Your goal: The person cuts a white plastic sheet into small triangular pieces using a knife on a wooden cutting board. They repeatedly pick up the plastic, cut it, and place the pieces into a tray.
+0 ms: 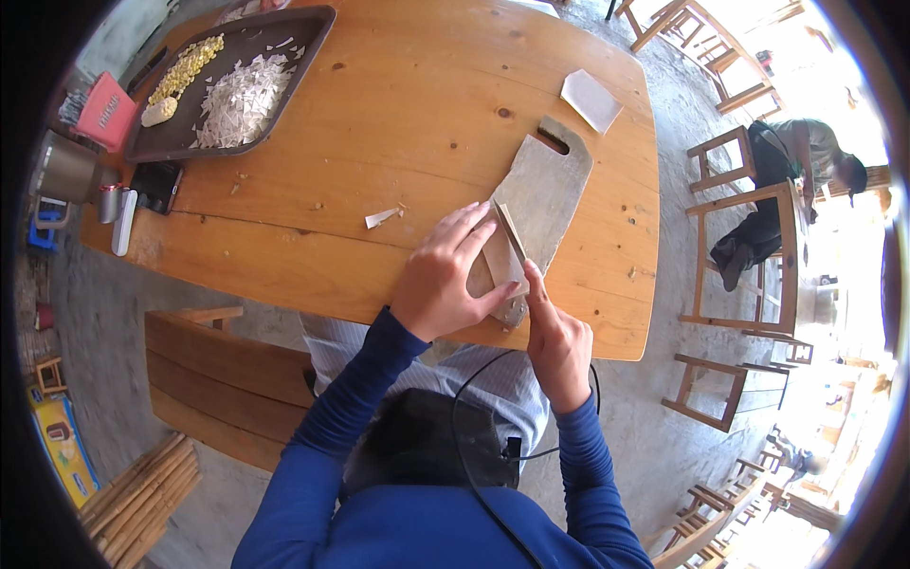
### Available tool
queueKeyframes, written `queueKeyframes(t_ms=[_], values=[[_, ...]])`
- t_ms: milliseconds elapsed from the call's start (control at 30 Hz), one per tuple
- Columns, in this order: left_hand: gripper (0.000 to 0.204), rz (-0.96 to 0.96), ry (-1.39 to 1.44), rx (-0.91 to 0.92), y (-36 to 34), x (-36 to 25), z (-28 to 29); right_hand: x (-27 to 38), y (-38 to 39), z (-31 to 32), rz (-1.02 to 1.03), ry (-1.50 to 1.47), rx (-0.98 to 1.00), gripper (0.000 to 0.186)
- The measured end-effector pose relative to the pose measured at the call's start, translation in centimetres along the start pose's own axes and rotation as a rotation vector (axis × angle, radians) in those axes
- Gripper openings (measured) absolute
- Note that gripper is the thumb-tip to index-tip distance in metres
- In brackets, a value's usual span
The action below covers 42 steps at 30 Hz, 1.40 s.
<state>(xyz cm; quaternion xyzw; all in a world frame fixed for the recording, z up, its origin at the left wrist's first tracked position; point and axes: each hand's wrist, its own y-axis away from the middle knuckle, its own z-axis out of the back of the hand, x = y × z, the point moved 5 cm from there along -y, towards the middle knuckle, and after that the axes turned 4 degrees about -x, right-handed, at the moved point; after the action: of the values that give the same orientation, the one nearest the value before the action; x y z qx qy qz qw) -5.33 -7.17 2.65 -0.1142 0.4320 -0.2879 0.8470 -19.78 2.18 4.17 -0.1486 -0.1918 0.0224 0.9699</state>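
Observation:
My left hand [439, 276] lies spread over a pale thin sheet [498, 257] on a worn grey cutting board [549, 183]. Its fingertips press the sheet down beside a blade, with the thumb apart from the fingers. A knife [512, 233] is in my right hand [559, 346], the index finger stretched along it and the blade pointing away from me against the sheet. The knife's handle is hidden in my palm. Above the board's slotted end lies another pale square sheet [591, 100]. A small white scrap [381, 218] sits to the left of my hands.
At the far left of the wooden table [408, 123], a dark tray [308, 57] holds white cut pieces [248, 100] and yellow bits [192, 64]. Nearby are a red box [106, 112] and a metal mug [64, 169]. A wooden bench [227, 379] stands lower left; another person [806, 156] bends at the right.

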Motion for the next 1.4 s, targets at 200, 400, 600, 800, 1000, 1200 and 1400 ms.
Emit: queueKeyframes(t_ms=[200,400,600,800,1000,1200,1400], values=[[0.067,0.004,0.01,-0.002,-0.1,-0.1,0.0,-0.1,-0.5,-0.2,0.005,0.02,0.034,0.078],[0.068,0.035,0.035,0.027,0.3,0.2,-0.1,0.4,-0.9,-0.3,0.04,0.094,0.103,0.079],[0.068,0.03,0.038,0.018,0.3,0.1,0.1,0.7,-1.4,0.0,0.034,0.141,0.181,0.081],[0.07,0.03,0.0,0.024,0.2,0.1,0.2,0.9,-2.4,0.6,0.034,0.11,0.152,0.073],[0.07,-0.022,0.013,-0.029,0.0,-0.1,0.1,0.6,-1.5,2.4,-0.034,0.116,0.151,0.052],[0.07,-0.012,0.031,-0.038,0.2,0.1,0.1,0.7,-0.3,2.3,0.037,0.155,0.119,0.071],[0.071,0.014,0.064,0.0,0.5,0.4,-0.2,0.2,0.8,1.2,0.031,0.143,0.085,0.075]])
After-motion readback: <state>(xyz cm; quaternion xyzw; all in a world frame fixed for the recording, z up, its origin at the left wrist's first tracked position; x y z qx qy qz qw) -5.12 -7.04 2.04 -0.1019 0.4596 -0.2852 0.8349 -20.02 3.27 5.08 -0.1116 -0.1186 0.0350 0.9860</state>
